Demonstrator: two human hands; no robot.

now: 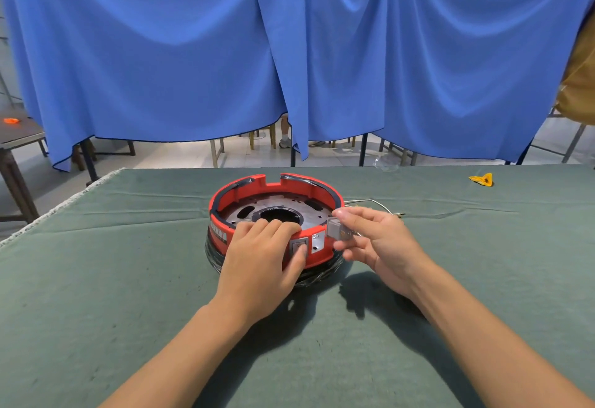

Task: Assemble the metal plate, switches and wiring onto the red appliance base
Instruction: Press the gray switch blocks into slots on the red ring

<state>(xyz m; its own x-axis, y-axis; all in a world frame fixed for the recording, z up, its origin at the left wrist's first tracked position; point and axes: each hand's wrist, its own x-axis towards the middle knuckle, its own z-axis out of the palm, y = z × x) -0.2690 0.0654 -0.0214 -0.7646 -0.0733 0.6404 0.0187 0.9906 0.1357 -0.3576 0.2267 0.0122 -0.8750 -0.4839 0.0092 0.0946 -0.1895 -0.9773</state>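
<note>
A: Round red plastic appliance base (317,254), mid green-clothed counter (128,279); perforated grey metal plate (318,211) seated inside.

B: Hands?

A: Left hand (257,256) over near rim, grip clamped on it, thumb on square grey switch (298,246). Right hand (376,240) just beside, grip pinching a small grey switch block (338,230). Thin wires (380,206) behind.

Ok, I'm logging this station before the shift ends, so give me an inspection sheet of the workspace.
Surface: green cloth over the table, lightly creased.
Job's things: red appliance base centred, metal plate inside; switch set in the front wall.
Clutter: yellow scrap far right.
Hands: left hand gripping the base's front rim; right hand pinching a small grey part.
Cables: thin wires behind the right hand.
Surroundings: blue curtain, chairs beyond.
</note>
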